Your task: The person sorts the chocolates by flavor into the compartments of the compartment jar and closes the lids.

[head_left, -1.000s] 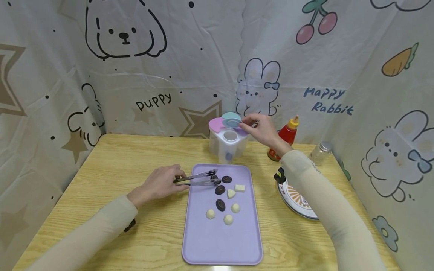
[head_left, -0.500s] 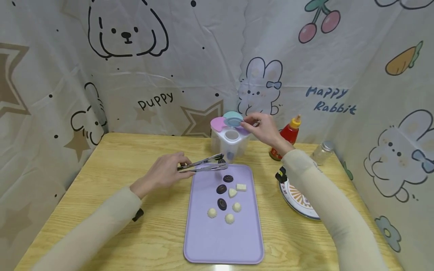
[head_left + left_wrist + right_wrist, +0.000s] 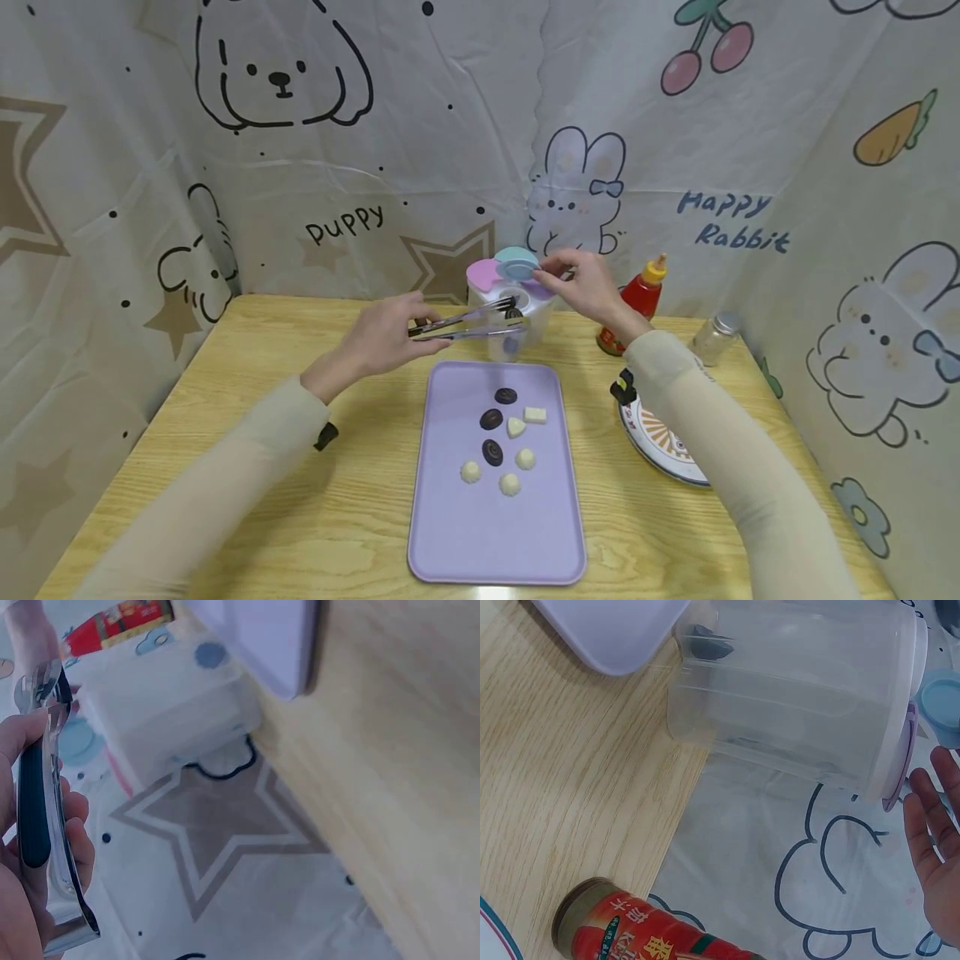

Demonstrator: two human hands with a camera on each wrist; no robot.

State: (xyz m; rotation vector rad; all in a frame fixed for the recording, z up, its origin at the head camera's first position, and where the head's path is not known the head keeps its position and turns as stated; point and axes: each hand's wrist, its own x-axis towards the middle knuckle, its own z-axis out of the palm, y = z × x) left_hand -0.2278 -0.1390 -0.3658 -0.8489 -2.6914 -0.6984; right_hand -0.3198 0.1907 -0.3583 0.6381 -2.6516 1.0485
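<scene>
In the head view my left hand (image 3: pixel 382 337) grips metal tongs (image 3: pixel 480 332), also seen in the left wrist view. Between the tongs' tips sits a dark chocolate (image 3: pixel 513 313), at the front rim of the clear container's round opening. My right hand (image 3: pixel 581 283) pinches the edge of the raised blue lid (image 3: pixel 517 268). That container (image 3: pixel 802 682) stands upright, with a dark piece (image 3: pixel 709 643) visible at its bottom in the right wrist view. Below it, a purple tray (image 3: pixel 495 542) bears three dark chocolates (image 3: pixel 492 452) and several white ones (image 3: pixel 510 484).
A red ketchup bottle (image 3: pixel 641 296) with a yellow cap stands right of the container. Farther right is a small glass jar (image 3: pixel 716 337). A patterned plate (image 3: pixel 660 446) lies partly under my right forearm. A printed cloth (image 3: pixel 450 150) hangs behind the table.
My left hand has lifted the tongs and one dark chocolate off the tray, up and away to the container's opening. My right hand keeps the blue lid raised.
</scene>
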